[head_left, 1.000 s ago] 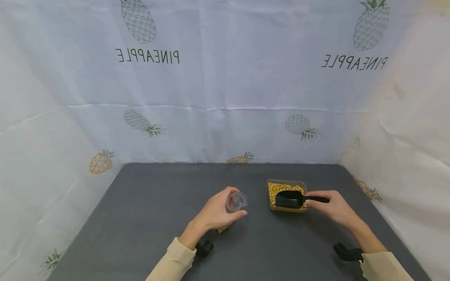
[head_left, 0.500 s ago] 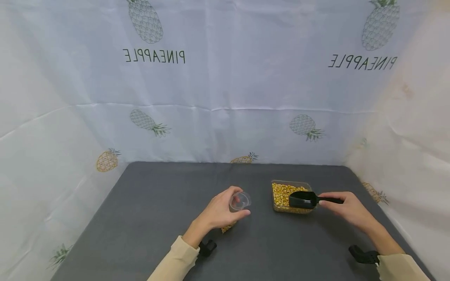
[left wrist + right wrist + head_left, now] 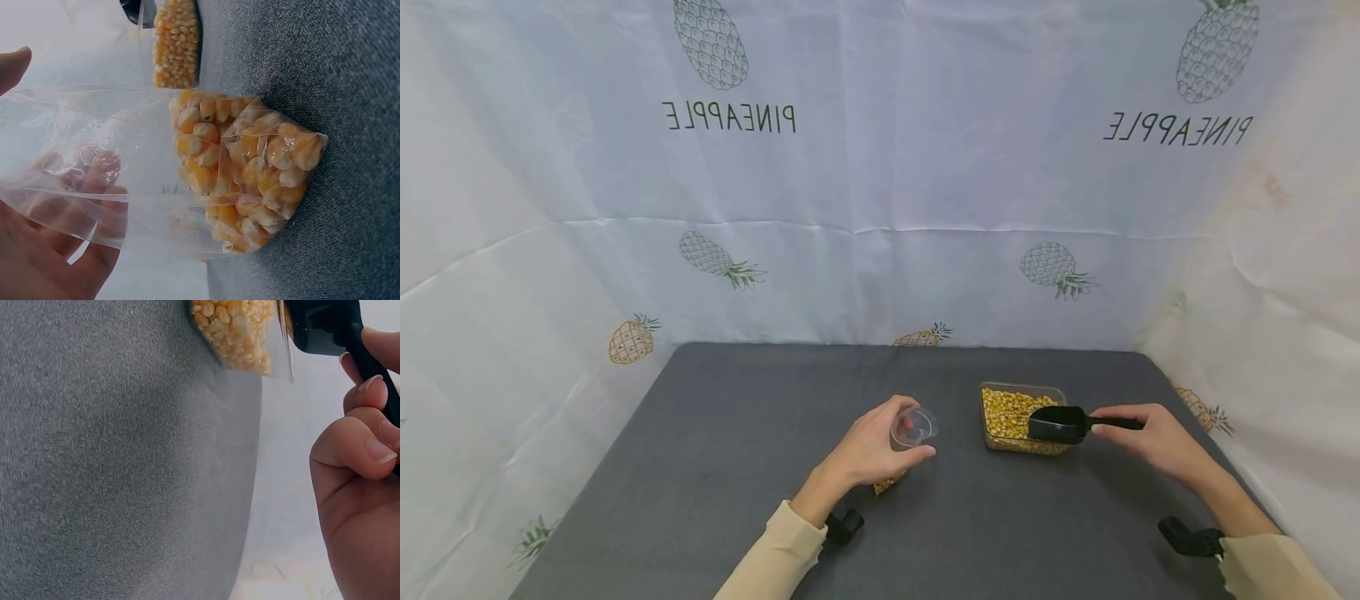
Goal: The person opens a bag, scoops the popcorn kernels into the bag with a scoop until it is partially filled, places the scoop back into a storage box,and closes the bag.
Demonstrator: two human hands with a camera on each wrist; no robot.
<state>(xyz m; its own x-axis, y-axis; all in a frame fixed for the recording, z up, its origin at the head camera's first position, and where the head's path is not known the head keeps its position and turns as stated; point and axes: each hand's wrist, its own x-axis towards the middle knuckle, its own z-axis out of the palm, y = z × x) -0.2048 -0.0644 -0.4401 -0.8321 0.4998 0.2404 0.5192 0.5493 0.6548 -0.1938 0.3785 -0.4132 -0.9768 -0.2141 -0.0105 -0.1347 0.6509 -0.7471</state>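
My left hand (image 3: 880,442) curls round the upper part of a clear plastic bag (image 3: 150,156), thumb on one side and fingers on the other. The bag stands upright on the table, its mouth held open, with corn kernels (image 3: 250,169) in its bottom. To the right, my right hand (image 3: 1157,437) grips a black scoop (image 3: 1058,425) by its handle. The scoop's bowl is over the right part of a clear rectangular container (image 3: 1024,387) of corn kernels (image 3: 1006,412). Whether the scoop holds kernels cannot be seen.
The grey table (image 3: 760,433) extends around both hands, with its far edge against a white pineapple-print curtain (image 3: 865,167). The container stands to the right of the bag, with a gap of table between them. Curtain also hangs at both sides.
The scoop and my right hand have moved to the right across the container, uncovering kernels on its left side. My left hand still holds the bag; the head view has shifted slightly.
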